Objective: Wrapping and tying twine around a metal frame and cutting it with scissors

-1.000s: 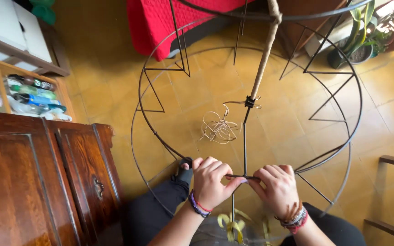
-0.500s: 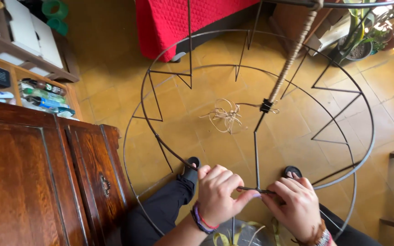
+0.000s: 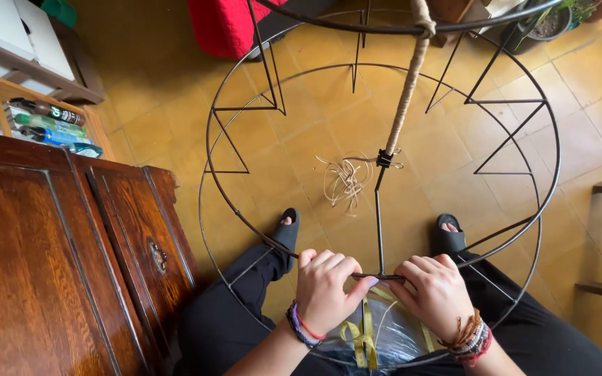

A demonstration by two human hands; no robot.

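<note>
both hands have slid lower on the wire frame [image 3: 552, 139], the left hand [image 3: 325, 289] and right hand [image 3: 437, 296] now pinching its near ring where the upright rod [image 3: 377, 223] joins, so the wrapping there looks under way.

Single head-worn view, looking steeply down, close above the fingers [image 3: 329, 268], wire frame [image 3: 377, 209] and tiled floor [image 3: 301, 139] beyond them, wooden cabinet [image 3: 57, 257] left of them

The round frame [image 3: 245, 230] is thin dark metal wire, matt. One spoke [image 3: 405, 90] is wrapped in rough beige cord. The cabinet [image 3: 57, 257] is glossy reddish wood; the floor [image 3: 301, 132] is smooth ochre tile.
</note>
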